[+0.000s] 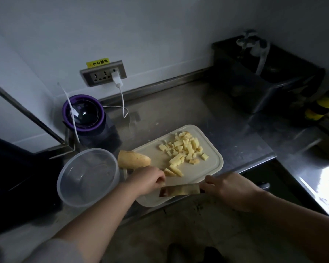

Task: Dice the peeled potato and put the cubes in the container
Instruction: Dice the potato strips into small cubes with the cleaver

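Dim, bluish picture (glare lower right), soft, dark, warped edges

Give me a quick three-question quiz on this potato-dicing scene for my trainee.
1. True or false: the potato cubes are already in the container.
2. Which hand holds the knife? A left, B right, C neither.
3. Fill in: the big uncut potato piece lies at the cutting board's ____ end, nearest the container.
Key: 1 false, the cubes are heaped on the cutting board and the container holds none. 2 B, the right hand grips the handle. 3 left.
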`<act>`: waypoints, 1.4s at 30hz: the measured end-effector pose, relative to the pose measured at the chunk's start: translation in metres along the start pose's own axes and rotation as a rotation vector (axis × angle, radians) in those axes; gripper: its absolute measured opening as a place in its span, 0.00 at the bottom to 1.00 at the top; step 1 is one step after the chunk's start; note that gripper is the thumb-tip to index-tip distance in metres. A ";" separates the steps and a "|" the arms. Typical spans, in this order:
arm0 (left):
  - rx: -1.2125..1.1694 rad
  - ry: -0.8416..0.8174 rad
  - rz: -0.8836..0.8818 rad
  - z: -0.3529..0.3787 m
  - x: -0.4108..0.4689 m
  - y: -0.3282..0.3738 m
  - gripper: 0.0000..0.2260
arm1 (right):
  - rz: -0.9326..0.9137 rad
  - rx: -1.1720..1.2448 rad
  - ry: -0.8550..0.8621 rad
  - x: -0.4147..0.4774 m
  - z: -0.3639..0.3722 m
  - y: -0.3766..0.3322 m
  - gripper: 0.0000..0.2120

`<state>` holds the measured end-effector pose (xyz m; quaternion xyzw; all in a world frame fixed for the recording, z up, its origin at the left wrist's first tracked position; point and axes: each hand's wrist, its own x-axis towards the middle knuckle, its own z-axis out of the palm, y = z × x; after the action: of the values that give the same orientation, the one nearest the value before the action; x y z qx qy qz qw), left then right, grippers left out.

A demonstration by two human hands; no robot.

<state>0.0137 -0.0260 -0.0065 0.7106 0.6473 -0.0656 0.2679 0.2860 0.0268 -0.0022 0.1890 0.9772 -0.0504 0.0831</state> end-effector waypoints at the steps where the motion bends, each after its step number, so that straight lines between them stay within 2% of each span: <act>1: -0.006 -0.006 0.006 -0.001 0.000 -0.001 0.12 | 0.007 -0.003 0.006 -0.006 0.001 0.007 0.18; 4: -0.111 0.002 -0.041 -0.009 0.003 -0.002 0.11 | 0.130 0.037 0.102 -0.024 0.002 0.025 0.23; 7: -0.103 0.154 -0.035 -0.019 0.014 0.005 0.10 | 0.300 0.093 0.272 -0.031 0.003 0.035 0.23; 10: 0.055 0.200 0.086 -0.018 0.028 0.023 0.16 | 0.454 0.154 0.386 -0.028 0.005 0.041 0.17; 13: 0.380 0.153 0.140 -0.011 0.042 0.040 0.17 | 0.542 0.190 0.395 -0.025 0.006 0.040 0.13; 16: 0.548 0.122 0.126 -0.006 0.052 0.048 0.17 | 0.551 0.214 0.375 -0.022 0.001 0.036 0.14; 23: 0.610 0.130 0.151 -0.004 0.060 0.054 0.12 | 0.537 0.278 0.359 -0.018 -0.002 0.027 0.15; 26: 0.518 0.190 0.176 -0.009 0.058 0.052 0.10 | 0.542 0.279 0.384 -0.014 -0.005 0.025 0.14; 30: 0.222 0.316 0.156 -0.034 0.039 0.046 0.08 | 0.531 0.324 0.428 -0.008 -0.013 0.020 0.14; 32: 0.167 0.287 0.092 -0.039 0.024 0.035 0.08 | 0.519 0.354 0.429 -0.004 -0.015 0.016 0.14; 37: 0.178 0.090 -0.044 -0.014 -0.006 0.013 0.08 | 0.476 0.372 0.388 0.007 -0.015 0.003 0.14; 42: 0.197 0.157 -0.007 0.012 -0.010 0.009 0.10 | 0.441 0.353 0.345 0.015 -0.009 -0.006 0.15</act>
<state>0.0239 -0.0407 -0.0101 0.7341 0.6591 -0.0741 0.1454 0.2684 0.0282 0.0043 0.4134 0.8885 -0.1669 -0.1086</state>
